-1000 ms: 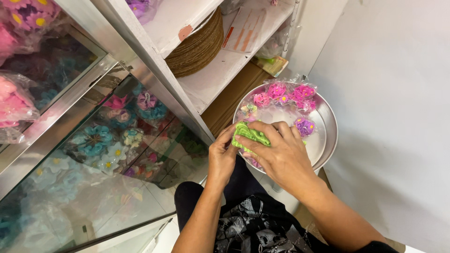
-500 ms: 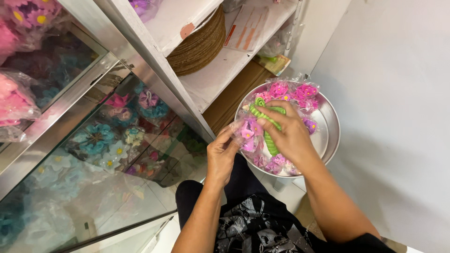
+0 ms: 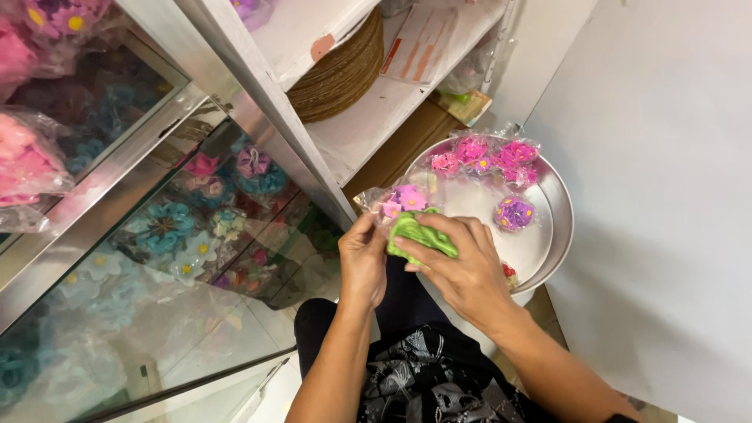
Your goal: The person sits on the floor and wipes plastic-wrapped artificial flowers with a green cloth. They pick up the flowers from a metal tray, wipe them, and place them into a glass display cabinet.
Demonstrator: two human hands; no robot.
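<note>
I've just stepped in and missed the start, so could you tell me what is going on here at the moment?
A person is working over a round metal tray beside a white shelf unit. The right hand grips a green leaf-like piece, while the left hand pinches a small clear bag of pink and purple flowers next to it. More bagged pink flowers and a purple bunch lie in the tray.

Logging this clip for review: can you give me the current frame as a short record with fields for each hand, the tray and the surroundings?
left hand: left hand pinches a clear packet of pink flowers
right hand: right hand grips a green leafy piece
tray: round metal tray, with pink flower packets at its far edge and a purple flower packet
surroundings: glass case of bagged flowers at left; woven mats on the white shelf
</note>
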